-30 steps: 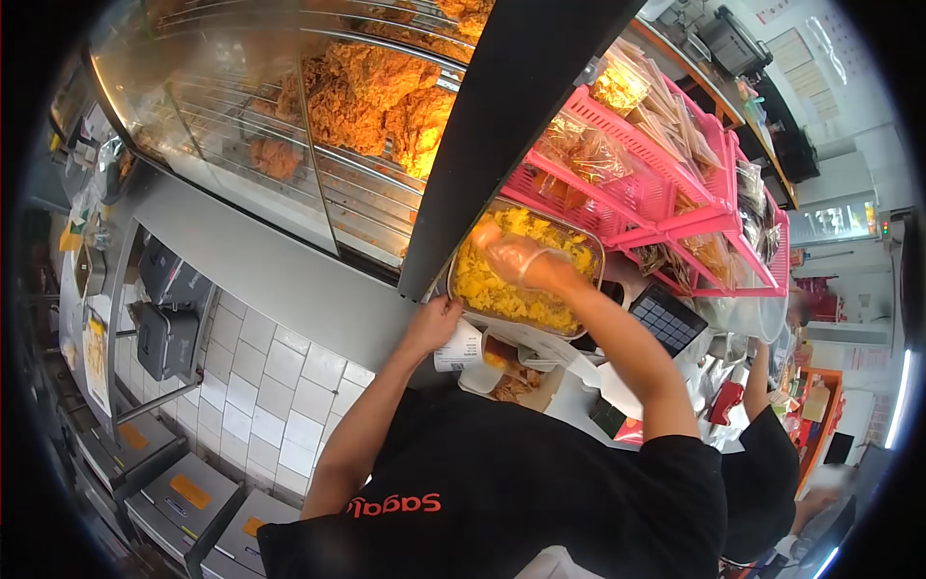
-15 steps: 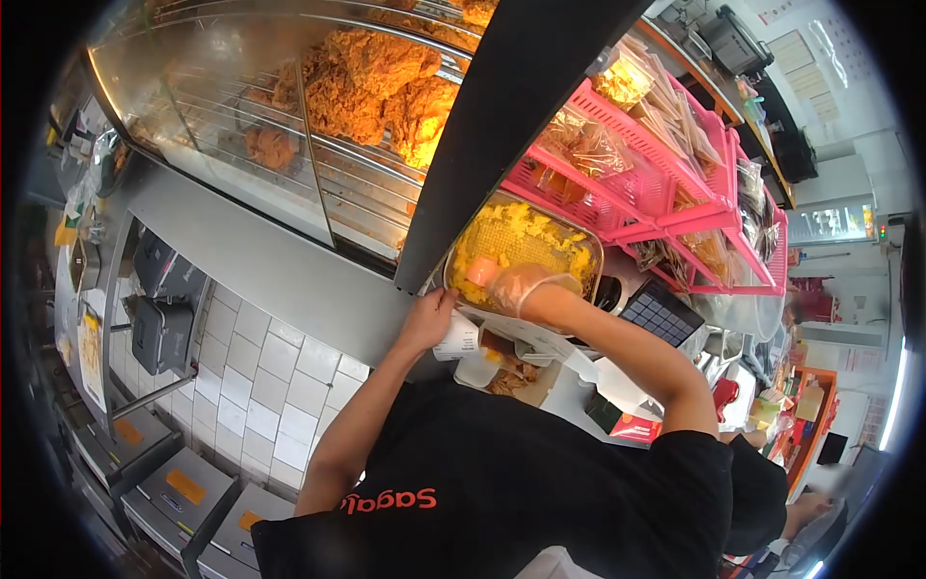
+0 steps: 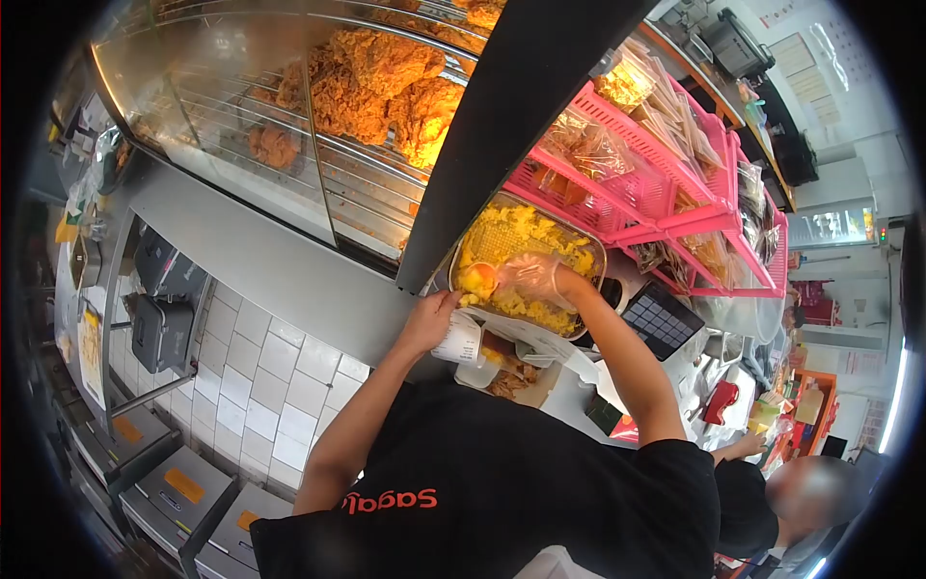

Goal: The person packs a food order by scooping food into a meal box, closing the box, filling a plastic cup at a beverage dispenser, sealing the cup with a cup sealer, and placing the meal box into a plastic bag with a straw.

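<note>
My right hand (image 3: 532, 278), in a clear plastic glove, grips a small orange scoop (image 3: 483, 271) heaped with yellow, crumbly food. It is over the near left part of a metal tray (image 3: 604, 275) that holds more of this food. Beside the tray's near left corner, my bare left hand (image 3: 427, 320) has its fingers closed at the edge of a white takeaway package (image 3: 540, 338); the exact grip is partly hidden. A white printed label (image 3: 457, 340) shows below that hand. Brown food pieces (image 3: 513, 383) and a small sauce cup (image 3: 476, 372) are within the package.
A heated glass cabinet with fried chicken (image 3: 386, 63) stands ahead left, its black post (image 3: 482, 145) rising beside the tray. Pink baskets (image 3: 666, 227) of packets are stacked at right, near a black keypad (image 3: 663, 319). Another person (image 3: 748, 507) is at far right.
My right hand has turned the scoop, which now carries yellow food, and shifted it slightly nearer my left hand. My left hand stays almost still. The other person at right has moved.
</note>
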### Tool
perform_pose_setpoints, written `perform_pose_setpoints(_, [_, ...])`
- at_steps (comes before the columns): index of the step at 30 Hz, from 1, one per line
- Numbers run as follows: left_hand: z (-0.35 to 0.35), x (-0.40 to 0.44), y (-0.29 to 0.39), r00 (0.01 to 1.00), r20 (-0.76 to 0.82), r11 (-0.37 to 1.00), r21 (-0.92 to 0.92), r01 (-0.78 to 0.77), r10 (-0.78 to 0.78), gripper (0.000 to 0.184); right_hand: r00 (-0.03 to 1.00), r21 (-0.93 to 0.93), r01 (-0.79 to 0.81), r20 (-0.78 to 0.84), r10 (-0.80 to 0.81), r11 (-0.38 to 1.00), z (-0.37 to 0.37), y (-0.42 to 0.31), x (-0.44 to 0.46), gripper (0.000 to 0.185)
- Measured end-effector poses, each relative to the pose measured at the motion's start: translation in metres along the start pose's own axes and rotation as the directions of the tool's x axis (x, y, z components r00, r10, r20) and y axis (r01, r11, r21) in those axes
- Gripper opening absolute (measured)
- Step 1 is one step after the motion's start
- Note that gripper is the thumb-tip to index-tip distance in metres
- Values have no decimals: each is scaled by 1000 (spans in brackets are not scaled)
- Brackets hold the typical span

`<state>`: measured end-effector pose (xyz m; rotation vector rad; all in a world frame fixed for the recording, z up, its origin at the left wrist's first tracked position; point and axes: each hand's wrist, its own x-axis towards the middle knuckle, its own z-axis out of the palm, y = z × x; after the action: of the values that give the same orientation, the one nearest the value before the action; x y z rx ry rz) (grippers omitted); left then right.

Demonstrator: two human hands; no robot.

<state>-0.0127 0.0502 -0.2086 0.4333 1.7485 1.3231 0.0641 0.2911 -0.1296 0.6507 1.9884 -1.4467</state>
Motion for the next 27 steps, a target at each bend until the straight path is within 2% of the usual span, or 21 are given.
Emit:
perform_pose_setpoints(1, [0, -1, 2, 1000, 13, 1000, -13, -8, 8, 43, 997, 59, -74, 2, 74, 996, -4, 5, 0, 20])
perform_pose_setpoints(2, [0, -2, 4, 999, 29, 1000, -24, -15, 15, 43, 997, 60, -76, 3, 76, 995, -8, 14, -4, 20])
perform_pose_setpoints(3, [1, -3, 2, 999, 33, 1000, -23, -10, 11, 43, 985, 99, 147, -108, -136, 984, -9, 16, -12, 20])
perform_pose_setpoints(4, [2, -2, 1, 1000, 27, 1000, -24, -13, 13, 43, 914, 111, 366, -226, -336, 924, -10, 17, -17, 21])
perform_pose_setpoints(5, [2, -1, 0, 1000, 21, 1000, -25, -17, 18, 43, 914, 113, 365, -229, -333, 924, -14, 17, -19, 21])
perform_pose_setpoints(6, [2, 0, 0, 1000, 24, 1000, -24, -18, 19, 43, 938, -199, 159, -275, -211, 967, -21, -8, -30, 24])
perform_pose_setpoints(7, [2, 0, -1, 1000, 22, 1000, -23, -16, 16, 42, 929, -472, -83, -355, -104, 878, -22, -22, -35, 26])
perform_pose_setpoints(11, [1, 1, -2, 1000, 15, 999, 49, 15, -16, 42, 870, -578, -221, -481, -109, 785, 7, -17, -23, 22])
perform_pose_setpoints(13, [3, -1, 3, 1000, 2, 999, 40, 6, -6, 42, 957, -807, -93, -234, -170, 584, 30, -10, -29, 24])
perform_pose_setpoints(14, [3, -2, 4, 1000, -12, 1000, 32, 0, 1, 42, 958, -809, -89, -228, -171, 581, 40, -11, -28, 24])
perform_pose_setpoints(16, [3, -2, 4, 1000, -20, 999, 53, 3, -2, 42, 987, -760, -1, -104, -120, 650, 56, -19, -28, 24])
perform_pose_setpoints(17, [3, -2, 4, 1000, -20, 997, 80, 2, 0, 43, 988, -757, -3, -105, -118, 653, 54, -24, -27, 24])
perform_pose_setpoints(19, [0, -2, 5, 1000, 2, 999, 35, 1, -1, 40, 975, -717, 195, 70, -209, 669, 40, -40, -24, 22])
perform_pose_setpoints(20, [0, -2, 7, 1000, 17, 1000, -13, -1, 1, 38, 966, -413, 223, -27, -257, 883, 33, -23, -17, 22])
perform_pose_setpoints(21, [0, -2, 7, 1000, 13, 1000, -14, -4, 4, 38, 965, -417, 225, -26, -260, 881, 31, -1, -7, 22])
perform_pose_setpoints(23, [-1, -2, 7, 1000, 12, 999, 29, -17, 16, 39, 829, -328, 463, -168, -534, 823, 26, 31, 11, 21])
perform_pose_setpoints(24, [-2, -2, 7, 1000, 4, 999, 27, -20, 19, 39, 827, -332, 468, -162, -539, 819, 20, 26, 7, 21])
perform_pose_setpoints(25, [-2, -2, 6, 1000, 12, 999, 49, -24, 23, 41, 918, -228, 280, -220, -329, 933, 14, 14, -2, 26])
perform_pose_setpoints(26, [-2, -2, 5, 999, 23, 997, 71, -26, 24, 44, 963, -111, 70, -252, -96, 991, 10, 3, -10, 31])
perform_pose_setpoints(27, [-2, -2, 5, 1000, 22, 997, 67, -24, 22, 44, 964, -113, 67, -249, -94, 991, 7, -7, -15, 31])
